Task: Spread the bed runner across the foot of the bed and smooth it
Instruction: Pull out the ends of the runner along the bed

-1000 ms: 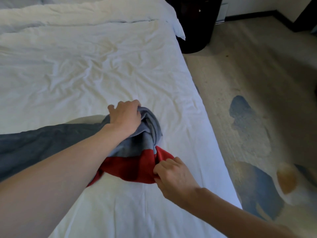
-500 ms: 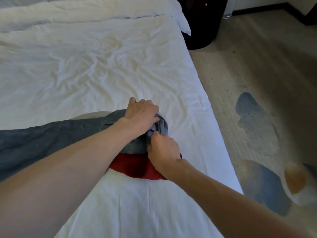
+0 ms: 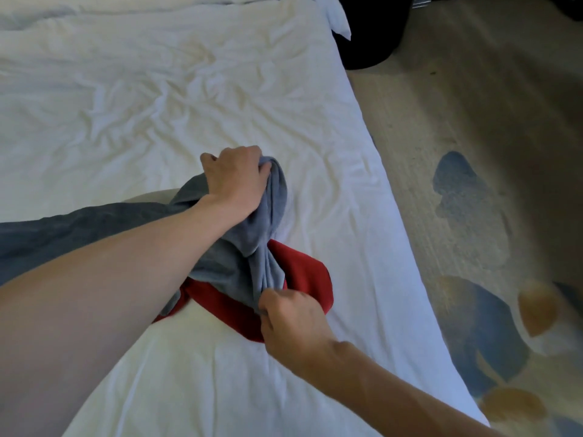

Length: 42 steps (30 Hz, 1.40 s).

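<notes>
Two hands: both are engaged on the bed runner (image 3: 249,257); the left hand (image 3: 235,181) is set farther up the bed, the right hand (image 3: 290,320) nearer the foot.
Left grip: closed round a bunched grey fold at the top of the heap, fingers curled into the cloth.
Right grip: a pinch is held on the lower grey folds where they meet the red side; the fingertips are hidden by cloth.
Runner, position: gathered in a twisted heap on the white duvet (image 3: 157,105), near the bed's right edge but not over it. A grey length (image 3: 79,228) is trailed leftward across the bed, beneath the left forearm, and is lost at the frame edge.
Runner, make: soft grey-blue cloth with a red face (image 3: 309,279), turned out under the heap.
Duvet: wrinkled throughout.
Surroundings: a patterned carpet (image 3: 473,152) is seen beside the bed, and dark furniture (image 3: 369,36) at the far corner.
Step in hand: judged to be the untangling of the runner's right end. Spreading is part done; smoothing is not yet begun.
Next move: the bunched end would likely need to be drawn apart between the two grips, the red face turned under, and the width laid flat toward the right edge. Flat palms would then be wanted for smoothing.
Caution: the duvet may be dragged into fresh creases if the cloth is pulled rather than lifted.
</notes>
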### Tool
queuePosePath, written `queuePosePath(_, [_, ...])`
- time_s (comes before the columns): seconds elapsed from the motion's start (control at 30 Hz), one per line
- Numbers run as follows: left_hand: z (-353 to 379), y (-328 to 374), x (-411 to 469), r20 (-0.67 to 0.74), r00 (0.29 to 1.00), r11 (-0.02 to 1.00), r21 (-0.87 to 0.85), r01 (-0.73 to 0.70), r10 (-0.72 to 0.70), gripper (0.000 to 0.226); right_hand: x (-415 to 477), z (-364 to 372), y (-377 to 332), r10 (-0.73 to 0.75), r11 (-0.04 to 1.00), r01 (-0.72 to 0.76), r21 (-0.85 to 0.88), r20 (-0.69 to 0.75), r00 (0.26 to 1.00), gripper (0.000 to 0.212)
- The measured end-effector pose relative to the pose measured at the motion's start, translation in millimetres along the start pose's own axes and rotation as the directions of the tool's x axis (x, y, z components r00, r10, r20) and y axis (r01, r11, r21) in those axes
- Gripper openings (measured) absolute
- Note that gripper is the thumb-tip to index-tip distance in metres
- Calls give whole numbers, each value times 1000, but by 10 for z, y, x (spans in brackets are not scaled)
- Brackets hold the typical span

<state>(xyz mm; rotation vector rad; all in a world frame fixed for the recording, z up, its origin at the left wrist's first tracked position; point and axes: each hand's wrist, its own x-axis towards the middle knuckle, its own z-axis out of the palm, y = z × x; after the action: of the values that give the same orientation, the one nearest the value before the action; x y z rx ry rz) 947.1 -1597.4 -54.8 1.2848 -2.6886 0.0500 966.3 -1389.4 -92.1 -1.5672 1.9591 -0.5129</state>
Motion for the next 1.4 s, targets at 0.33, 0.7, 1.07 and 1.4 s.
queuePosePath(0.33, [169,-113,-80,284,958,996,-86,-11,35,30,57,3,31,-1,1000,1,3,-80,997,26])
queuePosePath(0.7, [99,-296,-162,97,995,992,-125,31,-18,33,557,-208,425,210,920,-253,-300,-167,963,34])
queuePosePath(1.07, [31,-323,-123,77,997,998,-58,29,-24,34,136,-513,836,446,855,-503,-125,-316,837,19])
queuePosePath(1.4, [122,117,-74,329,943,976,190,-108,40,27,133,-603,1054,557,815,-578,-42,-216,802,24])
